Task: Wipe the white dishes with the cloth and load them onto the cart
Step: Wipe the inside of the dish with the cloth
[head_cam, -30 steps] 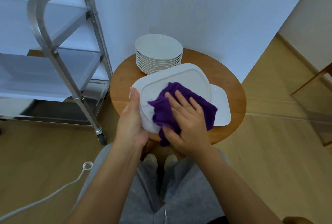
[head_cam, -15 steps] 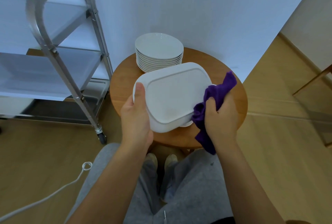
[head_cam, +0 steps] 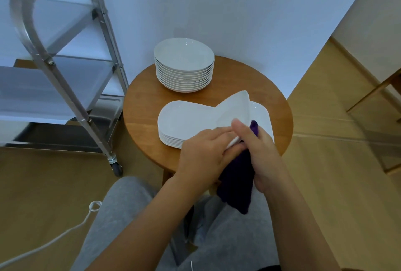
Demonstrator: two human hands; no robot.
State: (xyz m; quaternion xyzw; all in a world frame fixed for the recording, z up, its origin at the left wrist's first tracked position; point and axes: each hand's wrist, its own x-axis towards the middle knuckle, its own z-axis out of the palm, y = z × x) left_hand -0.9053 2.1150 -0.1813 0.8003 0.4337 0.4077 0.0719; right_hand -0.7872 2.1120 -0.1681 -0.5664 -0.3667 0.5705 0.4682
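the left hand (head_cam: pixel 202 151) grips the near edge of a white rounded-rectangular ceramic dish (head_cam: pixel 235 111), fingers curled over its rim, and the dish is tilted steeply so that its far corner points up and away from the hand. the right hand (head_cam: pixel 259 149) sits just beside the left, touching it, with its thumb raised against the dish edge and its fingers closed around a dark purple cloth (head_cam: pixel 237 180); a small fold of the cloth shows above the right knuckles, against the underside of the dish, and the bulk of it hangs down below both hands over the grey trouser legs (head_cam: pixel 121 223).

directly under and beyond the hands lies a stack of white rounded-rectangular dishes (head_cam: pixel 181 122) on a round wooden side table (head_cam: pixel 143 105); the held dish is raised above the right part of that stack. farther from the hands, at the back of the table near the pale wall (head_cam: pixel 217 5), stands a stack of white round plates (head_cam: pixel 184 66).

well to the left of the left hand stands a metal cart with shelves (head_cam: pixel 63 84), one castor wheel (head_cam: pixel 116 167) on the wooden floor (head_cam: pixel 43 184). a white cord (head_cam: pixel 65 232) runs across the floor below the left forearm, ending in a loop near the left knee
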